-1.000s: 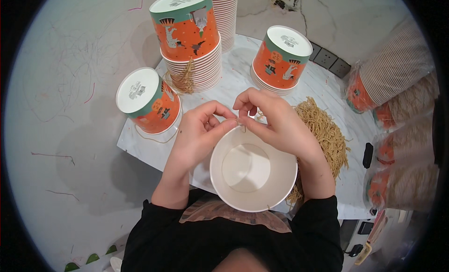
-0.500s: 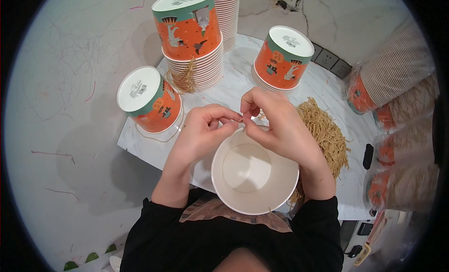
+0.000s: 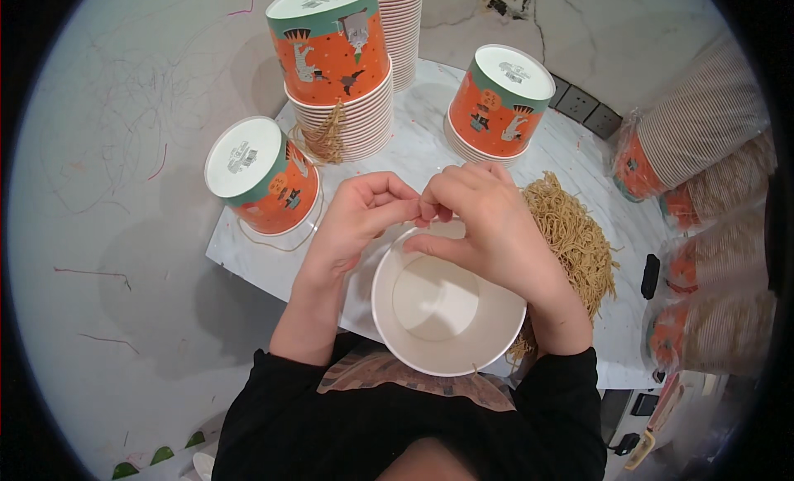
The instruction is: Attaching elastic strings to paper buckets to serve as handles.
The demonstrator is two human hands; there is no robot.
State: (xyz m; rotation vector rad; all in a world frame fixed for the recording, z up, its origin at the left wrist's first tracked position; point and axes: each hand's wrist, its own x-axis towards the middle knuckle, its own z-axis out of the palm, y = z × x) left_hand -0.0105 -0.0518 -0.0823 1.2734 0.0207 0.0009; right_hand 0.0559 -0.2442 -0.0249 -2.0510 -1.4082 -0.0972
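Note:
A white-lined paper bucket (image 3: 504, 332) stands mouth up before me. Over its far rim my two hands meet at the fingertips. My left hand (image 3: 361, 219) is closed in a pinch. My right hand (image 3: 480, 220) has its fingers curled against the left fingertips, its thumb stretched out over the bucket's mouth. Whatever thin thing lies between the fingers is too small and covered to make out. A short tan cord end (image 3: 475, 368) pokes up at the near rim. Beside my right forearm lies a heap of tan cords (image 3: 575, 237).
Upside-down orange and green buckets stand at the left (image 3: 277, 191), on a tall stack (image 3: 327, 59) and at the back right (image 3: 502, 109). Loose cords (image 3: 325, 138) hang on the tall stack. Wrapped bucket stacks (image 3: 703, 125) line the right side. Wall sockets (image 3: 576, 105) sit behind the table.
My right thumb has moved away from the fingertips, toward me and left, and the right hand has turned. My left hand has shifted slightly. The open bucket has moved very little.

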